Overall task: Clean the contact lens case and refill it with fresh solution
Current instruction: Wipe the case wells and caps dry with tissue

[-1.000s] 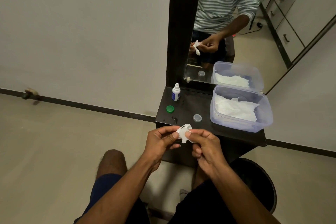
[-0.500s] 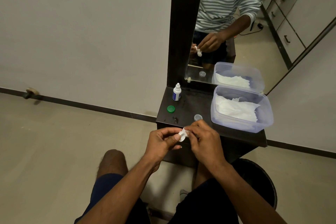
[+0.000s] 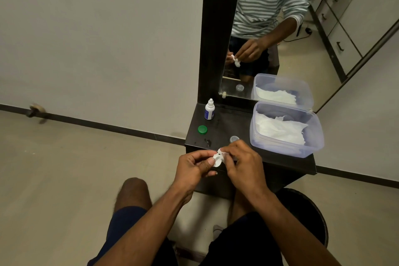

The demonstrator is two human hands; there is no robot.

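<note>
Fingers of left hand (image 3: 194, 167) and right hand (image 3: 241, 162) both pinching white lens case (image 3: 217, 160).

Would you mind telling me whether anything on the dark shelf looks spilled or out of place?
A few small wet-looking spots sit near the front edge of the shelf, below the green cap. They look like spilled droplets. The solution bottle stands upright.
</note>
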